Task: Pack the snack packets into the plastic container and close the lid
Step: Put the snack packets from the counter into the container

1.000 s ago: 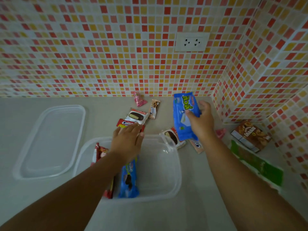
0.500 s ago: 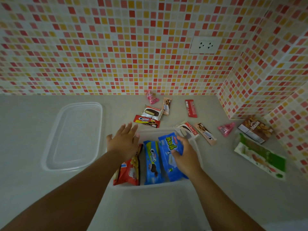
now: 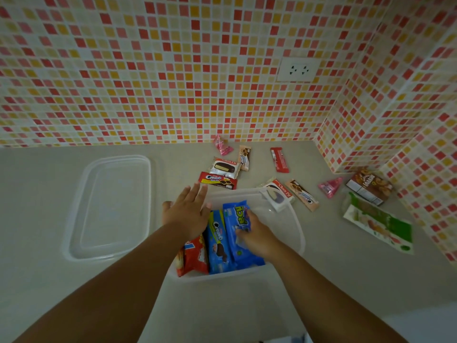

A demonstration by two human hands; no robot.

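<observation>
Both forearms rise from the lower edge of the frame and converge toward its centre. The left hand lies flat, palm down, with straight fingers spread and pointing toward the upper right, the thumb splayed out to the left. The right hand, just right of centre, shows its back, its fingers bent downward and pointing left.

Dim, flat indoor light, soft faint shadows, no glare, strong wide-angle bending at edges, slight blur
</observation>
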